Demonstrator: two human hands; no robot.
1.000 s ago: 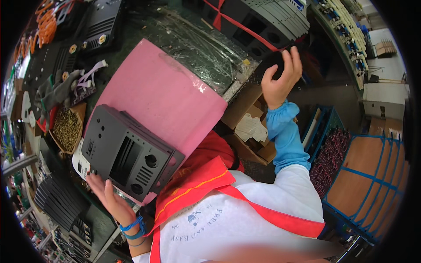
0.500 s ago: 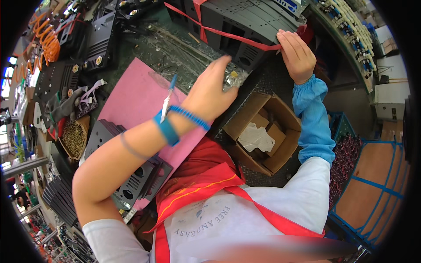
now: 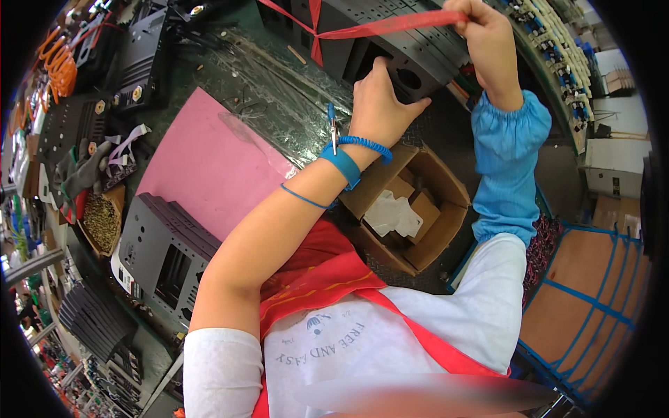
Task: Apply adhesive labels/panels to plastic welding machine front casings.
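A stack of dark grey metal panels [image 3: 390, 46] with cut-outs lies at the top of the head view, wrapped by a red plastic strap [image 3: 390, 26]. My right hand [image 3: 486, 35] pinches the strap's end at the stack's right side and holds it up, taut. My left hand [image 3: 380, 104] presses against the stack's near face by a cut-out, thumb spread wide; some fingertips are hidden. Around my left wrist sit a blue wristband [image 3: 340, 164] and a coiled blue cord [image 3: 369, 145] with a metal clip. My right forearm wears a blue sleeve cover [image 3: 507, 167].
Below the stack stands an open cardboard box [image 3: 446, 233] with white and brown scraps inside. A pink sheet [image 3: 202, 164] lies to the left, with more grey panels [image 3: 157, 237] at its near edge. Clear plastic wrap [image 3: 272, 90] covers the bench beyond. A blue-framed cart [image 3: 585, 292] stands at right.
My right hand has lifted and pulled the strap up and away from the stack's corner. My left hand has moved right and up, onto the stack's near face.
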